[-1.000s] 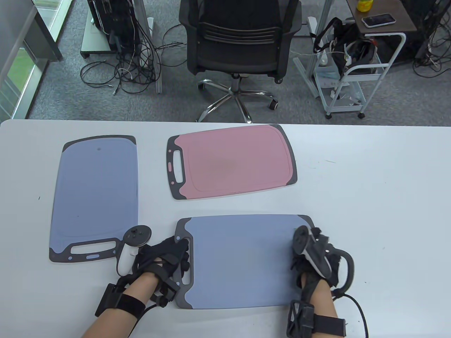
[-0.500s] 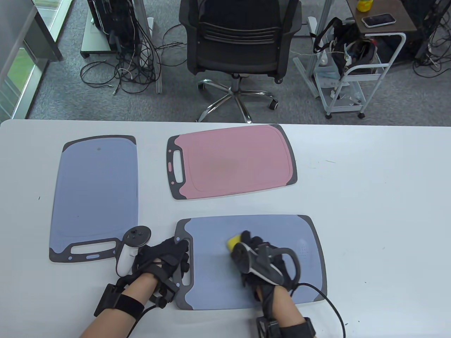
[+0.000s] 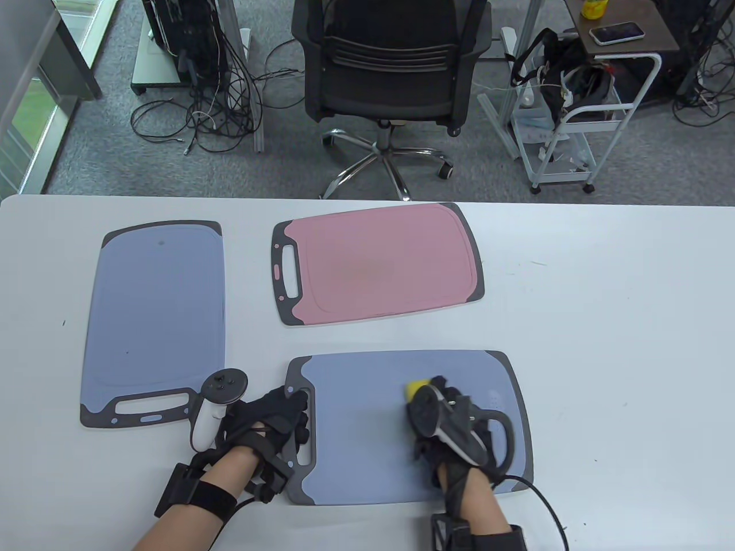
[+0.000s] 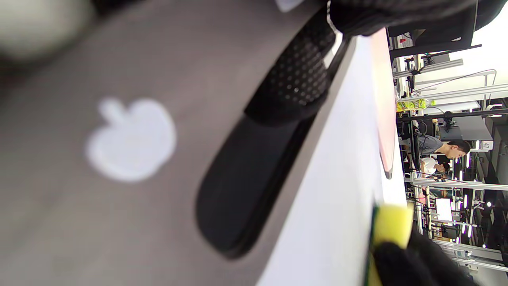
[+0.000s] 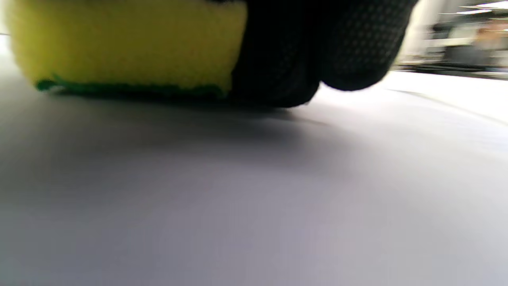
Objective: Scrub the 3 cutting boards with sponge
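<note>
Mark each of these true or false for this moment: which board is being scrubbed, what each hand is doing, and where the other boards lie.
1. The right hand holds the sponge on the near blue board. True.
2. The sponge is on the pink board. False: that board lies untouched, farther back.
3. The left hand rests on the near board's handle end. True.
4. All three boards are blue. False: two blue, one pink.
5. The left blue board is stacked under another. False: it lies alone.

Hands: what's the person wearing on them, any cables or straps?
Both hands, left and right, wear black gloves with dotted fingertip fabric. A white-handled tracker with a black ring top is strapped to the left one, a black-and-white tracker to the right. Black wrist straps with boxy modules; black cable from each wrist.
</note>
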`<control>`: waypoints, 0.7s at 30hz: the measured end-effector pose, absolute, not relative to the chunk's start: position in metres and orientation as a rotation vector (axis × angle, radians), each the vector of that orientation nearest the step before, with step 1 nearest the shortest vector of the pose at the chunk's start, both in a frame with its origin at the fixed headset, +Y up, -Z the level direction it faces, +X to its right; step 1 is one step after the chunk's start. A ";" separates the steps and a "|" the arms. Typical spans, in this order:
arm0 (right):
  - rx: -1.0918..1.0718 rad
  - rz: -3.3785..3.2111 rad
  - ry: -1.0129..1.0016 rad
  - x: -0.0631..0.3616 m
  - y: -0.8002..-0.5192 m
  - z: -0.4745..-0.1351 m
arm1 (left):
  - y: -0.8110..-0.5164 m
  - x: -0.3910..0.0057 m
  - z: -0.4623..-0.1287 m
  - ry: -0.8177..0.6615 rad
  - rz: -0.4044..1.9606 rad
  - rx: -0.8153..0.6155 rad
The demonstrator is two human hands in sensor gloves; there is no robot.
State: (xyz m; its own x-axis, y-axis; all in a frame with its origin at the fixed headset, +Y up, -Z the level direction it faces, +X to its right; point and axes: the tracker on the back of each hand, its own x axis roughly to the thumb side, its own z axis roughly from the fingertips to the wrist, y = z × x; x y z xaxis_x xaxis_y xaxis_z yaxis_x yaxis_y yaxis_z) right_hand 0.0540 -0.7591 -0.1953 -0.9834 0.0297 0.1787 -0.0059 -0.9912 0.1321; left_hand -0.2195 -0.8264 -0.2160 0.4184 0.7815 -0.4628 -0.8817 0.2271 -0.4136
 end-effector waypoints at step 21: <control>-0.565 3.003 0.217 0.211 -0.773 -0.198 | -0.827 -0.221 -0.215 0.160 1.145 -0.693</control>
State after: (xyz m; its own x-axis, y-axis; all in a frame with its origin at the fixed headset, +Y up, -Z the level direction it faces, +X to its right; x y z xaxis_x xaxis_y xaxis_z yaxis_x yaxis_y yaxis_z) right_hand 0.2109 -0.7726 -0.1981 -0.9290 0.0506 -0.3665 -0.1026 -0.9870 0.1240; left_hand -0.2211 -0.8268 -0.2146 0.4271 0.7807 -0.4562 -0.8759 0.2321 -0.4230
